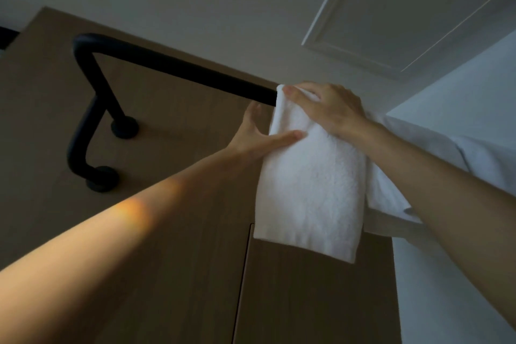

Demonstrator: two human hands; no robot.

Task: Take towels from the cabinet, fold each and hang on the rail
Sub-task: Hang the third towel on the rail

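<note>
Nearest, L forearm (117, 246) comes up from lower left w/ an orange light patch on it; R forearm (446, 190) comes in from lower right. L hand (255, 134) is at the left edge of the white folded towel (310, 190): thumb flat & straight across the towel's front, fingers straight up alongside the edge; can't tell if they reach behind the cloth. R hand (326, 109) sits on top of the towel where it folds over the rail (181, 67), fingers curled down over the fold, gripping it; thumb hidden. Towel hangs over the rail's right part, front flap down. Just behind & right of it, a 2nd white towel (391, 190) is draped on the same line, partly covered by R forearm. Rail is a black tube w/ bent legs ending in round mounts (124, 127) on a brown wood panel (167, 176) w/ a vertical seam lower down. Beyond: pale wall (460, 92) at right, ceiling w/ framed hatch (405, 8).
</note>
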